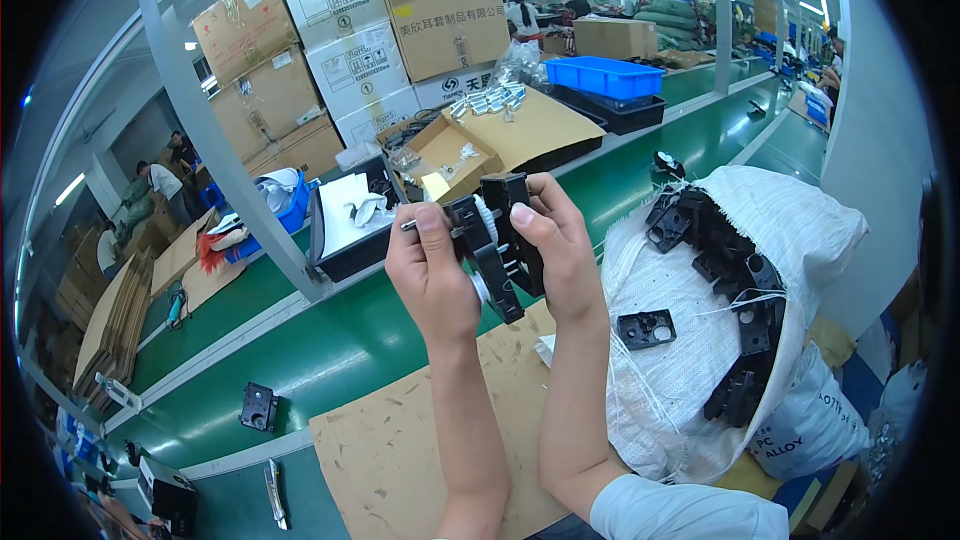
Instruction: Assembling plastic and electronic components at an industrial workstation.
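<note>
Over the cardboard sheet, both hands hold a black plastic gear housing up in front of me. My left hand [437, 280] grips the gear side [487, 265], thumb on top near a thin metal shaft. A white gear [486, 218] shows at that side's upper edge, and part of a white disc is visible low down. My right hand [565, 255] is closed round the flat black cover half [510, 202], its thumb pressed against the face. Between the two halves a gap with small white pins shows. Whether they are partly joined I cannot tell.
A white woven sack [650, 390] with black plastic housings stands at right. Beneath my arms lies a cardboard sheet [385, 460]. A utility knife [274, 495] lies at lower left. Another black housing [259, 407] sits on the green conveyor [330, 370]. Trays, metal parts and stacked cartons are beyond.
</note>
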A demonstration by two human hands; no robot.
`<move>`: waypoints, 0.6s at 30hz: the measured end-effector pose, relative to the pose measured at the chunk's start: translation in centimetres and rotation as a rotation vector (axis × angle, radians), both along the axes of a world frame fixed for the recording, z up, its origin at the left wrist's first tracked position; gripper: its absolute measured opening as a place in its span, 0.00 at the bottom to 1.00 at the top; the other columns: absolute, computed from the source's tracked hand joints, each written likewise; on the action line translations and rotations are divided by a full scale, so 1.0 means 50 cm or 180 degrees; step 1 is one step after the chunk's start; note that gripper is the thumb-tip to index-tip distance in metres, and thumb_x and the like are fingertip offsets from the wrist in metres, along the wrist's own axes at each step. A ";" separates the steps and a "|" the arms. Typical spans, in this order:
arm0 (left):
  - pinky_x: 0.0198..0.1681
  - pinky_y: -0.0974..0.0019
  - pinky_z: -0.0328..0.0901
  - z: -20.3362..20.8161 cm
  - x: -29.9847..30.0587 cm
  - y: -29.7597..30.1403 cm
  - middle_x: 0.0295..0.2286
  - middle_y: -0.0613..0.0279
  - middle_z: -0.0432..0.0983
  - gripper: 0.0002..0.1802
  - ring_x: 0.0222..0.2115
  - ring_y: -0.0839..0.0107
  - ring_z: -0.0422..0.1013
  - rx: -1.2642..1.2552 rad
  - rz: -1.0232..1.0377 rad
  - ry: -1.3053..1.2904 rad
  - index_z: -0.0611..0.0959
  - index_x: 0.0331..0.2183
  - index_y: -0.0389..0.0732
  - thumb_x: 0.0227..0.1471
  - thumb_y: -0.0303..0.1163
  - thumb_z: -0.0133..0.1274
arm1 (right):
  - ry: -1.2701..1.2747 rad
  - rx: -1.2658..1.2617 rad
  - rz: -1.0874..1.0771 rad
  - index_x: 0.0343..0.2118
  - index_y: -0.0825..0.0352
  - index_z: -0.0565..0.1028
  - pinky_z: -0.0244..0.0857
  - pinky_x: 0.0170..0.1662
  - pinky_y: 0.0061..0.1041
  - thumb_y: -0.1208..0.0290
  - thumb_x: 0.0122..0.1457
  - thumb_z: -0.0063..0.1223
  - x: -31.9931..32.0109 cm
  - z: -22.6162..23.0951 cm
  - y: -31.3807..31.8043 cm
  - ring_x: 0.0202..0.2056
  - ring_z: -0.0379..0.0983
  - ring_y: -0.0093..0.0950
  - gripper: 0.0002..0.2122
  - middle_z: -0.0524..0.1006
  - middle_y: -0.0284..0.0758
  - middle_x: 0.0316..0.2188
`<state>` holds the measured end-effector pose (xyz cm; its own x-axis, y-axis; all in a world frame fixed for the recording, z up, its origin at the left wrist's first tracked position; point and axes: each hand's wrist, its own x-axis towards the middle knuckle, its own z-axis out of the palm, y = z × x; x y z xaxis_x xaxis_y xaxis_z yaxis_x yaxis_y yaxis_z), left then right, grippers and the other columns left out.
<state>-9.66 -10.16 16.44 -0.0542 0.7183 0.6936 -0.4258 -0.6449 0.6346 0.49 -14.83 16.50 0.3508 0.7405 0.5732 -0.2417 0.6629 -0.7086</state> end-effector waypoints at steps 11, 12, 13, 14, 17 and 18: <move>0.21 0.79 0.46 0.000 0.007 -0.008 0.23 0.75 0.64 0.16 0.20 0.89 0.53 -0.0124 0.0069 0.0022 0.73 0.29 0.38 0.66 0.39 0.45 | 0.0149 0.0133 0.0277 0.42 0.70 0.70 0.63 0.38 0.14 0.66 0.62 0.51 0.008 -0.005 -0.003 0.33 0.66 0.14 0.12 0.72 0.30 0.32; 0.21 0.79 0.46 -0.001 0.008 -0.007 0.23 0.75 0.64 0.16 0.20 0.89 0.53 -0.0100 0.0068 0.0037 0.73 0.29 0.38 0.66 0.39 0.45 | 0.0110 0.0127 0.0270 0.42 0.70 0.70 0.63 0.38 0.14 0.66 0.62 0.51 0.007 -0.003 -0.005 0.33 0.66 0.14 0.12 0.72 0.30 0.32; 0.21 0.79 0.47 -0.002 0.009 -0.005 0.23 0.75 0.64 0.16 0.20 0.89 0.54 -0.0076 0.0067 0.0052 0.73 0.29 0.38 0.66 0.39 0.45 | 0.0071 0.0121 0.0264 0.42 0.69 0.70 0.63 0.38 0.14 0.66 0.62 0.51 0.007 -0.002 -0.006 0.33 0.66 0.13 0.12 0.72 0.30 0.32; 0.21 0.79 0.47 -0.003 0.010 -0.004 0.23 0.75 0.64 0.16 0.20 0.89 0.54 -0.0077 0.0065 0.0054 0.73 0.29 0.38 0.66 0.39 0.45 | 0.0073 0.0120 0.0262 0.42 0.69 0.70 0.63 0.38 0.14 0.66 0.62 0.51 0.008 -0.003 -0.006 0.33 0.66 0.13 0.12 0.72 0.30 0.32; 0.21 0.79 0.47 -0.005 0.012 -0.002 0.23 0.75 0.64 0.17 0.20 0.89 0.54 -0.0057 0.0058 0.0035 0.73 0.29 0.38 0.66 0.40 0.45 | 0.0057 0.0104 0.0272 0.42 0.69 0.69 0.63 0.38 0.14 0.66 0.62 0.51 0.011 -0.006 -0.003 0.33 0.66 0.13 0.12 0.72 0.30 0.32; 0.21 0.80 0.47 -0.003 0.012 -0.003 0.23 0.75 0.64 0.17 0.20 0.89 0.54 -0.0035 0.0047 -0.0013 0.73 0.29 0.39 0.66 0.40 0.45 | 0.0095 0.0112 0.0310 0.42 0.69 0.69 0.63 0.38 0.13 0.66 0.62 0.51 0.011 -0.007 -0.003 0.33 0.66 0.13 0.12 0.72 0.30 0.32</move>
<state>-9.08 -10.30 16.29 -0.0677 0.7250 0.6854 -0.4190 -0.6441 0.6399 1.03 -14.99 16.16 0.2955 0.7516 0.5898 -0.3269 0.6596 -0.6768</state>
